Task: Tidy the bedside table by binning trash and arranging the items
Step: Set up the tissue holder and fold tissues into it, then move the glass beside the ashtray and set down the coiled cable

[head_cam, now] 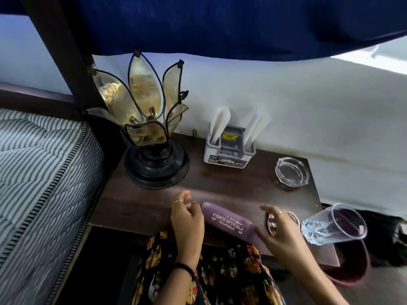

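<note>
While it lies on the table (pixel 141 208), the spectacle case (pixel 229 223) sits between both hands.

A dark wooden bedside table (pixel 220 186) is standing against a white wall, carrying a petal-shaded lamp (pixel 152 133) at far left, a grey holder (pixel 228 150) at far centre, a glass ashtray (pixel 291 171) at far right and a purple spectacle case (pixel 229 222) lying along its near edge, with a clear tumbler (pixel 334 225) tilting at near right.
</note>
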{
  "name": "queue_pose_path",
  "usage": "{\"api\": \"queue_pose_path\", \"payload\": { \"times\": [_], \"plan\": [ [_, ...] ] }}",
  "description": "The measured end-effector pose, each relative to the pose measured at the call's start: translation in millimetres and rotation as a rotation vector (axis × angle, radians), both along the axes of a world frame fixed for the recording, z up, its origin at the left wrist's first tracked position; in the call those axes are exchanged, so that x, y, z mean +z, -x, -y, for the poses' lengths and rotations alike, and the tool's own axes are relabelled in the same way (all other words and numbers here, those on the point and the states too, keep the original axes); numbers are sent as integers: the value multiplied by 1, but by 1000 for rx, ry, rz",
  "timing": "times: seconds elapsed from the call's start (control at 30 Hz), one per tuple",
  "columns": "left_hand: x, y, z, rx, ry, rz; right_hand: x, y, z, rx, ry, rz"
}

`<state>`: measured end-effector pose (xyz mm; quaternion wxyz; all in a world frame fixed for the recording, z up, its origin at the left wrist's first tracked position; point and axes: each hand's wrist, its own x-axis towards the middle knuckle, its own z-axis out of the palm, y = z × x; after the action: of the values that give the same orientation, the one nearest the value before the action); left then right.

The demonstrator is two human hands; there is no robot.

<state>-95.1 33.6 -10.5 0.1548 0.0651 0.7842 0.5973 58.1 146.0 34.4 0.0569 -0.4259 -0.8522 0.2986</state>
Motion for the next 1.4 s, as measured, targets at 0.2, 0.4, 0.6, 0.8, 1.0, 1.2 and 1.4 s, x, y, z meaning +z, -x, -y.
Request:
{"api": "queue_pose_path", "payload": {
  "times": [0.2,0.4,0.6,0.8,1.0,1.2,1.4],
  "plan": [
    [0,-14,7,-131,138,11,-8,-9,19,-45,190,70],
    [0,-18,10,-199,222,-43,-18,0,17,-119,198,-33],
    [1,-15,-3,-186,197,-144,-24,18,-4,-180,169,-111],
    [7,12,-37,-203,160,-150,-25,50,-43,-200,109,-184],
    [1,31,-64,-244,205,-147,-31,70,-72,-201,111,-159],
    [-12,35,-69,-257,197,-141,-40,76,-79,-176,126,-103],
    [-20,35,-66,-243,222,-164,-44,77,-80,-170,134,-83]
  ]
}}
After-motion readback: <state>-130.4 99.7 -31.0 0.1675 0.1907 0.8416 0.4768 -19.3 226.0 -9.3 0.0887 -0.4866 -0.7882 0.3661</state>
